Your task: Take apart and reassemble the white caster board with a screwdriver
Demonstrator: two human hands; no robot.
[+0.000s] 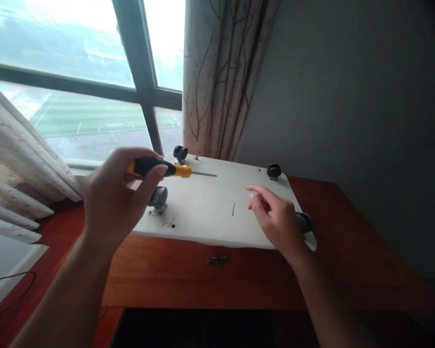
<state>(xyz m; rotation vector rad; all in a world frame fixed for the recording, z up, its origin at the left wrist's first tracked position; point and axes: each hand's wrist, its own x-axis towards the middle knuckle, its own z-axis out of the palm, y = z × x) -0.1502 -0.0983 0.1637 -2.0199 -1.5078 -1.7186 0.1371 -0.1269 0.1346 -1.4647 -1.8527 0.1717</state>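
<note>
My left hand (118, 193) is wrapped round the yellow and black handle of a screwdriver (181, 171). Its thin metal shaft points right, above a white board (203, 203). Over the board's right half, my right hand (275, 212) has its fingers curled together; a small pale spot shows at the fingertips, too small to name. Black casters stand at the board's corners: one (180, 152) at the back left, one (274, 171) at the back right, one (158, 197) beside my left hand, and another (305, 222) partly behind my right wrist.
Several screws (218, 260) lie on the reddish wooden table (166, 275) in front of the board. Drilled holes (173, 226) and pencil marks (234, 209) show on the board. A window (94, 111) and curtains (217, 82) are behind; a grey wall (348, 96) rises at right.
</note>
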